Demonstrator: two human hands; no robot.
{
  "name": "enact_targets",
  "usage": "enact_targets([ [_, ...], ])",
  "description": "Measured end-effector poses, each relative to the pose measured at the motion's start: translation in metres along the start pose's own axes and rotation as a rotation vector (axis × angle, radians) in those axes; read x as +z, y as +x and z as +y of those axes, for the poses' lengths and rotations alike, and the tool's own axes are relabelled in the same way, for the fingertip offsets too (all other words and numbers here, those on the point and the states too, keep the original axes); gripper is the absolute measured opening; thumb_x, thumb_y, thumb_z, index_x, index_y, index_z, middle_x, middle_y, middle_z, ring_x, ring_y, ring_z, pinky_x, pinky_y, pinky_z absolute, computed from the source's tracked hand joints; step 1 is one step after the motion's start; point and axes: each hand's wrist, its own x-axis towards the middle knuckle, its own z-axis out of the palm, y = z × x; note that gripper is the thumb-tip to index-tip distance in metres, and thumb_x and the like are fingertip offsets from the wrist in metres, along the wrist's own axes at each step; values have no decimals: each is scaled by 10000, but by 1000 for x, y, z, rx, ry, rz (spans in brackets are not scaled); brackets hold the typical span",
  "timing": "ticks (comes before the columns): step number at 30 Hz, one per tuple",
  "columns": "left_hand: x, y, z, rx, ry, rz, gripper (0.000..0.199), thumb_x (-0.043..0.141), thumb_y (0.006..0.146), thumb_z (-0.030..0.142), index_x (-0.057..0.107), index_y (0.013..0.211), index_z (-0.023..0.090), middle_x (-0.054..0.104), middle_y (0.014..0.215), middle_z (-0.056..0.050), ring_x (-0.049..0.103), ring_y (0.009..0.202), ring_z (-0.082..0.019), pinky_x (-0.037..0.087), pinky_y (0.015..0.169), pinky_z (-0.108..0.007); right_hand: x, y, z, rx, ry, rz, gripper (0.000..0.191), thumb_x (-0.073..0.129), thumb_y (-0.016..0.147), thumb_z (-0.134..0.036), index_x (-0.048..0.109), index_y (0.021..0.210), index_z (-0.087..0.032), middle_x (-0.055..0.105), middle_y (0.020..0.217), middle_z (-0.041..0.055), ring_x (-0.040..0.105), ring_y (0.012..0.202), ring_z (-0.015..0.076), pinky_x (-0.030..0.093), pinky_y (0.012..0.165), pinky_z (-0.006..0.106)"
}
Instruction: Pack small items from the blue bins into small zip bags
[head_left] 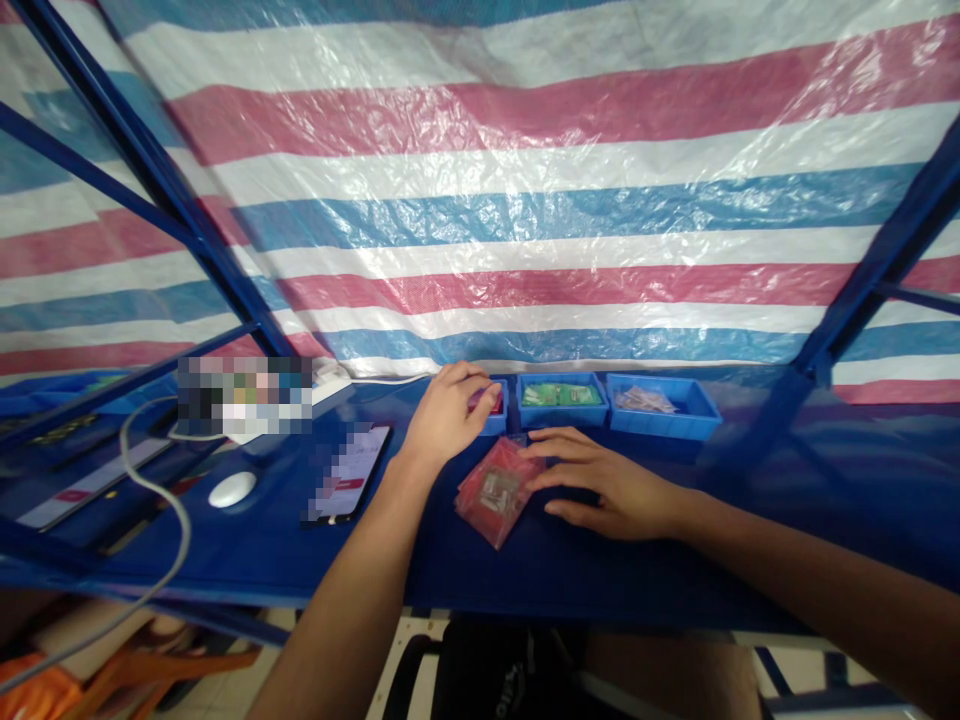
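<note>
Fingers (564, 450) of right hand (634, 490) kinda loosely spread by red packets (493, 495), left hand (446, 412) arched over blue bin (493, 424), can't tell if gripping

Bare-skinned, our left forearm (360, 580) rises diagonally forward to our left hand (448, 415), back uppermost, fingers (466, 372) bent downward with the tips out of sight, thumb (489, 400) angled right. Our right forearm (810, 590) slants in from the right, our right hand (615, 485) palm down, its fingers loosely spread and pointing left.

Makeshift workshop: striped tarp (555, 170), bench (645, 575), bins (568, 414)
</note>
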Motion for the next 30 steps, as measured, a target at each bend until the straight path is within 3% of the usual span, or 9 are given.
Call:
enact_targets([
  [2,3,0,9,53,-60,24,287,543,1062,332,802,1069,210,733,1184,-94,670,1136,-258,502,1097,-420,8,5,-4,-92,-25,-90,373,721,987,-249,755,1353,-312,635,1557,68,437,1568,322,322,1323,545],
  [4,7,0,15,102,-119,41,268,546,1068,317,791,1050,208,732,1181,-91,673,1139,-248,504,1090,-411,13,7,-5,-124,-39,-136,367,684,1004,-214,747,1360,-277,626,1570,83,455,1563,296,326,1328,511],
  [11,19,-1,27,211,-188,7,248,553,1075,283,776,1013,195,741,1126,-88,678,1085,-233,533,1035,-411,6,0,0,-89,-33,-146,172,678,1021,-234,776,1163,-228,674,1511,110,534,1507,277,430,1278,487],
  [14,21,-1,29,219,-193,-6,242,556,1072,277,781,1027,198,742,1123,-92,675,1095,-240,539,1034,-414,3,-2,-1,-83,-33,-137,244,662,1037,-245,752,1263,-225,676,1509,109,540,1502,273,447,1270,480],
  [19,20,-1,34,198,-240,0,249,570,1069,289,786,993,193,756,1085,-92,684,1062,-235,533,1009,-395,3,0,-2,-98,-60,-68,364,646,1045,-224,683,1407,-241,748,1400,91,623,1408,274,514,1209,493],
  [25,18,-1,44,103,-478,-60,308,563,1082,347,800,980,179,780,1011,-85,723,974,-212,544,924,-337,0,1,-2,-99,-84,169,258,650,1023,-162,707,1253,-265,790,1172,84,722,1141,254,593,1040,470],
  [30,14,-2,54,59,-644,-142,338,563,1082,412,802,1073,174,795,1074,-99,742,1009,-229,551,921,-328,-7,-5,5,30,-95,324,130,651,1033,-200,702,1130,-270,762,1083,73,720,1029,245,599,921,428],
])
